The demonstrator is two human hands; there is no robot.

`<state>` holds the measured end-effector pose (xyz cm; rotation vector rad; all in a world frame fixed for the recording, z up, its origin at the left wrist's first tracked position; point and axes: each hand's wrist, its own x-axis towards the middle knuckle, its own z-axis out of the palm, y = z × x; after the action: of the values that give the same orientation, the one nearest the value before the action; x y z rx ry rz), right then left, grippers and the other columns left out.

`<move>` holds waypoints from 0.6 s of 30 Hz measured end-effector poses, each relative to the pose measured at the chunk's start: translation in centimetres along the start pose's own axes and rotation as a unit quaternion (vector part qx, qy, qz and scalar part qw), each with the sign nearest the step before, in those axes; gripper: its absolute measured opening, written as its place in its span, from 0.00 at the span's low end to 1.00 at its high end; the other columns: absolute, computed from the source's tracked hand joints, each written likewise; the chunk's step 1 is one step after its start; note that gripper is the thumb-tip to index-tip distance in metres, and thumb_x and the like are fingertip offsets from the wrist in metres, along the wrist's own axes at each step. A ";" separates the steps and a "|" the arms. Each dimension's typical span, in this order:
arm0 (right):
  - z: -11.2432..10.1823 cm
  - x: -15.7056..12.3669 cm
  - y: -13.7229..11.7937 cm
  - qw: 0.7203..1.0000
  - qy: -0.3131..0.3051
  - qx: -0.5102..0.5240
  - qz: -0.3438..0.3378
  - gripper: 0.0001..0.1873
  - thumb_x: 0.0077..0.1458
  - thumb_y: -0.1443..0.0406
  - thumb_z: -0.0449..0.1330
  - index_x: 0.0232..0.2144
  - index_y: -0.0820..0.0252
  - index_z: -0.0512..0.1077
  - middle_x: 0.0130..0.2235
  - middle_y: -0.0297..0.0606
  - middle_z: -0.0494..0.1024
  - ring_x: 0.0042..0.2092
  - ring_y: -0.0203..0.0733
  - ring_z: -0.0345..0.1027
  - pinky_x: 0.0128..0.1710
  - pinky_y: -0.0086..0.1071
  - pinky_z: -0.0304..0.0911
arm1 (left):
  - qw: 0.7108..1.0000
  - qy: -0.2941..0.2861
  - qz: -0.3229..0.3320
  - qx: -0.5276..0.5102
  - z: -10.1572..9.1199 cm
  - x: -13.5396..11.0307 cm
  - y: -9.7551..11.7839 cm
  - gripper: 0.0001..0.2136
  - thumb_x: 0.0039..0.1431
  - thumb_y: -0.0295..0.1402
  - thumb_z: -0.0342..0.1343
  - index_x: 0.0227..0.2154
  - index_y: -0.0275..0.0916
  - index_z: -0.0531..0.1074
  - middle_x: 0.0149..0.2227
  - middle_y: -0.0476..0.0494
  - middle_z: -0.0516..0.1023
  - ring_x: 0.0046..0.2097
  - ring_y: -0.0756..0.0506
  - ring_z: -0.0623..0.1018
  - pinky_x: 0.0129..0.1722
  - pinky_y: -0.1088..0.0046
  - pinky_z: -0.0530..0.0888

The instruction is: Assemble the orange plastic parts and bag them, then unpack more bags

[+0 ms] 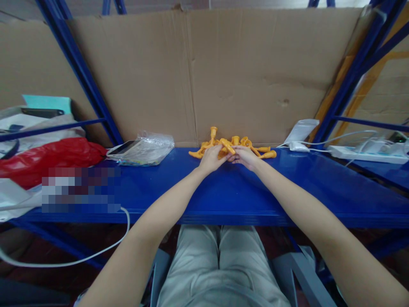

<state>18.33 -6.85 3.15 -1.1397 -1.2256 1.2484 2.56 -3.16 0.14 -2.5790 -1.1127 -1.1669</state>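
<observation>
Above the blue shelf top, both hands meet at one yellow-orange plastic piece (227, 146), a short bent tube by its look. My left hand (211, 158) is closed, its fingers and thumb at the left end of this piece. From the other side my right hand (246, 157) pinches it at its lower right end. Just behind the hands lies a loose heap of similar yellow-orange plastic pieces (246, 141), with flared ends and curved stems. One piece (213, 133) stands upright with its flared end up. My hands partly hide the heap.
A cardboard sheet (255, 76) backs the blue shelf (153, 187). On the left are a clear plastic bag (153, 149), a phone (124, 147) and a red bag (54, 157). A white power strip (367, 154) with cables lies right. Blue posts (79, 72) flank the space.
</observation>
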 end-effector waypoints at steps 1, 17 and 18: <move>0.1 0.0 0.0 1.000 0.001 -0.001 0.000 0.10 0.56 0.76 0.53 0.36 0.61 0.71 0.22 0.32 0.76 0.21 0.30 0.68 0.23 0.22 0.62 | 1.000 0.014 -0.009 -0.009 0.0 0.0 0.1 0.20 0.60 0.39 0.57 0.54 0.39 0.67 0.52 0.36 0.76 0.53 0.39 0.76 0.52 0.58 0.72; -0.1 0.0 0.3 0.998 -0.003 -0.054 -0.044 0.08 0.57 0.74 0.56 0.32 0.61 0.74 0.26 0.34 0.78 0.24 0.29 0.70 0.24 0.21 0.63 | 0.997 0.004 -0.064 0.050 -2.1 0.2 0.3 0.08 0.62 0.30 0.52 0.40 0.39 0.75 0.46 0.38 0.79 0.52 0.39 0.75 0.52 0.59 0.69; -0.1 0.1 0.3 0.997 0.009 -0.056 -0.052 0.08 0.56 0.75 0.56 0.32 0.61 0.74 0.26 0.33 0.77 0.23 0.28 0.69 0.23 0.21 0.63 | 0.996 0.019 -0.073 0.038 -2.2 0.3 0.1 0.06 0.62 0.30 0.53 0.38 0.38 0.74 0.43 0.38 0.80 0.48 0.40 0.77 0.49 0.61 0.70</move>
<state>18.47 -6.78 2.88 -1.1494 -1.3385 1.1007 1.36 -3.88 1.90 -2.4439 -1.3297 -1.1735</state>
